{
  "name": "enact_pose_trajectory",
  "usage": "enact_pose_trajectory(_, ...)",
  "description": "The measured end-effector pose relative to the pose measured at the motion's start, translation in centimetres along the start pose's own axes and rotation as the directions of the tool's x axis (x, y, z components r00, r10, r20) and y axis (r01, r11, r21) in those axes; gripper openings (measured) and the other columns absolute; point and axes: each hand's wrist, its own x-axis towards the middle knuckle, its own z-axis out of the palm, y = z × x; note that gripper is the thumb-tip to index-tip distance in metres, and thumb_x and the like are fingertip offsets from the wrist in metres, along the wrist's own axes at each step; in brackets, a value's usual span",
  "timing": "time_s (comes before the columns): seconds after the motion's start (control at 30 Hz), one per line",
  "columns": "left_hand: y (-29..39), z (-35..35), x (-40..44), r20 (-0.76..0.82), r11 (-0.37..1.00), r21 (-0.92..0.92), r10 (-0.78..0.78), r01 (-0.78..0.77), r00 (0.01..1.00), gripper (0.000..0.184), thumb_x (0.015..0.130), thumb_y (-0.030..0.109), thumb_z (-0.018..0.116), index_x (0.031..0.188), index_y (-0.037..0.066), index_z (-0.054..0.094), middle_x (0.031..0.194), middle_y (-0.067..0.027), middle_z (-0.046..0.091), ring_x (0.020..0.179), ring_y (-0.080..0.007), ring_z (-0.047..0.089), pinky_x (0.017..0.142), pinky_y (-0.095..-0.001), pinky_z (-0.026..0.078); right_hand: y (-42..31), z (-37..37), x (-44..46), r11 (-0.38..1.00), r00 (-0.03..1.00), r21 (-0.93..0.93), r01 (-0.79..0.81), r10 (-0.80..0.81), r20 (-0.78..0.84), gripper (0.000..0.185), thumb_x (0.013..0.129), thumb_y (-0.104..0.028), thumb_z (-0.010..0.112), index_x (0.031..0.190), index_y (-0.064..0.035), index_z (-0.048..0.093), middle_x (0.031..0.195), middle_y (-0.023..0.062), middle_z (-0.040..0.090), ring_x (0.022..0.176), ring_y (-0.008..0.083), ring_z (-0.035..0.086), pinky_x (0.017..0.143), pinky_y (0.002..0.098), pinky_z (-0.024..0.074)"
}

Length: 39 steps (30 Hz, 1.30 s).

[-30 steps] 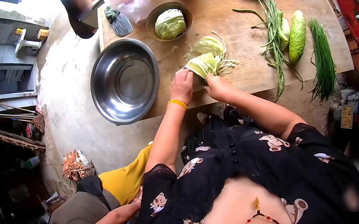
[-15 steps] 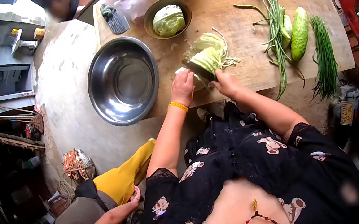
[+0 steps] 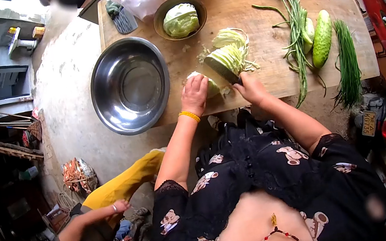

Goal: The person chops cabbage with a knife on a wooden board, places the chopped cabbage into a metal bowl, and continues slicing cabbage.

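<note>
My right hand (image 3: 251,88) grips the handle of a kitchen knife (image 3: 219,68), whose wide dark blade slants up and left. Against the blade's right side lean thin slices of cabbage (image 3: 230,52), with loose shreds at their edge. Fingers curled, my left hand (image 3: 194,94) presses on an uncut cabbage piece (image 3: 212,88), mostly hidden under it, just left of the blade. Both hands are at the front edge of the wooden table (image 3: 250,7). A small gap shows between the blade and my left fingers.
Left stands a large steel basin (image 3: 156,75); behind, a bowl (image 3: 162,32) holds another cabbage piece (image 3: 180,21). To the right lie long beans (image 3: 296,35), cucumbers (image 3: 322,38) and chives (image 3: 346,62). A person in yellow trousers (image 3: 126,181) is at lower left.
The knife blade has moved right, away from my left fingers, pushing the slices over. My left hand stays on the cabbage piece. The person in yellow trousers has shifted and raised a hand.
</note>
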Motion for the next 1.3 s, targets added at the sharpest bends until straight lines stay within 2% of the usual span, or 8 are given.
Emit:
enact_pose_trajectory(0.2, 4.1, 1.2, 1.5, -0.21, 0.922, 0.022, -0.373, 0.386, 0.904, 0.051, 0.062, 0.01, 0.064, 0.11, 0.01, 0.046, 0.11, -0.0089, 0.046, 0.108, -0.0269, 0.04, 0.089, -0.0379, 0.036, 0.2, -0.5, 0.1, 0.999, 0.998, -0.011, 0.053, -0.052, 0.016, 0.031, 0.079, -0.025, 0.057, 0.09, -0.0002, 0.041, 0.085, 0.0245, 0.055, 0.081, 0.0419, 0.053, 0.066, 0.0469, 0.0416)
enact_pose_trajectory(0.27, 4.0, 1.9, 2.0, -0.025, 0.881, 0.064, -0.468, 0.469, 0.883, 0.043, 0.065, 0.013, 0.062, 0.105, 0.008, 0.049, 0.104, -0.0115, 0.047, 0.1, -0.0279, 0.043, 0.083, -0.0386, 0.037, 0.5, -0.6, 0.0, 0.995, 0.995, 0.009, 0.1, -0.1, -0.001, 0.031, 0.08, -0.026, 0.057, 0.091, -0.0008, 0.042, 0.085, 0.0242, 0.055, 0.08, 0.0412, 0.053, 0.066, 0.0461, 0.0418)
enact_pose_trajectory(0.5, 1.2, 0.5, 3.6, -0.125, 0.986, 0.029, -0.161, 0.166, 0.979, 0.014, 0.071, 0.015, 0.056, 0.084, 0.01, 0.055, 0.074, -0.0103, 0.054, 0.065, -0.0271, 0.052, 0.058, -0.0373, 0.043, -2.0, -3.5, -0.5, 0.972, 0.972, -0.003, 0.237, -0.237, -0.011, 0.03, 0.081, -0.028, 0.056, 0.088, -0.0022, 0.041, 0.078, 0.0224, 0.056, 0.075, 0.0405, 0.054, 0.063, 0.0456, 0.0421)
enact_pose_trajectory(0.83, 1.4, -0.4, 4.3, -0.005, 0.94, -0.129, -0.32, 0.316, 0.948, 0.005, 0.072, 0.013, 0.053, 0.073, 0.009, 0.056, 0.068, -0.0106, 0.053, 0.061, -0.0262, 0.052, 0.054, -0.0377, 0.043, -4.2, -4.5, -0.1, 0.959, 0.973, -0.225, 0.17, -0.126, 0.195, 0.027, 0.081, -0.026, 0.054, 0.089, -0.0034, 0.041, 0.075, 0.0229, 0.057, 0.073, 0.041, 0.055, 0.062, 0.0467, 0.043)
enact_pose_trajectory(0.9, 0.9, 0.6, 4.0, -0.064, 0.976, 0.208, -0.056, 0.068, 0.996, 0.003, 0.069, 0.01, 0.053, 0.067, 0.01, 0.056, 0.064, -0.0081, 0.051, 0.058, -0.0226, 0.051, 0.051, -0.0352, 0.043, -0.7, -1.7, 0.3, 0.961, 0.968, -0.231, 0.153, -0.098, 0.231, 0.026, 0.082, -0.025, 0.052, 0.09, -0.0042, 0.039, 0.079, 0.0242, 0.057, 0.074, 0.0416, 0.055, 0.062, 0.0477, 0.0438)
enact_pose_trajectory(1.13, 0.6, 0.9, 3.9, -0.079, 0.968, 0.246, -0.032, 0.051, 0.996, 0.003, 0.069, 0.009, 0.053, 0.068, 0.011, 0.055, 0.062, -0.0068, 0.051, 0.056, -0.0218, 0.051, 0.05, -0.0344, 0.042, -0.6, -2.1, 0.1, 0.976, 0.977, -0.068, 0.207, -0.204, 0.055, 0.024, 0.079, -0.021, 0.057, 0.086, -0.0025, 0.043, 0.073, 0.0223, 0.056, 0.072, 0.0414, 0.053, 0.061, 0.0458, 0.0416)
enact_pose_trajectory(1.2, 0.9, 0.7, 4.0, -0.321, 0.998, 0.038, -0.037, 0.052, 0.946, 0.003, 0.071, 0.01, 0.052, 0.069, 0.011, 0.055, 0.061, -0.007, 0.051, 0.055, -0.0238, 0.05, 0.05, -0.0359, 0.042, -2.6, -3.9, -0.5, 0.968, 0.973, -0.098, 0.229, -0.224, 0.061, 0.027, 0.081, -0.025, 0.054, 0.087, -0.0028, 0.04, 0.076, 0.0239, 0.056, 0.074, 0.0412, 0.055, 0.063, 0.0472, 0.0434)
enact_pose_trajectory(1.3, 2.2, -2.3, 4.7, -0.148, 0.967, -0.057, -0.255, 0.25, 0.955, 0.004, 0.073, 0.011, 0.052, 0.07, 0.011, 0.055, 0.063, -0.0073, 0.051, 0.058, -0.0249, 0.051, 0.051, -0.0364, 0.042, -4.1, -4.9, -0.9, 0.967, 0.967, -0.106, 0.232, -0.217, 0.133, 0.026, 0.082, -0.025, 0.053, 0.088, -0.0017, 0.042, 0.077, 0.0247, 0.057, 0.074, 0.0419, 0.055, 0.063, 0.0474, 0.0434)
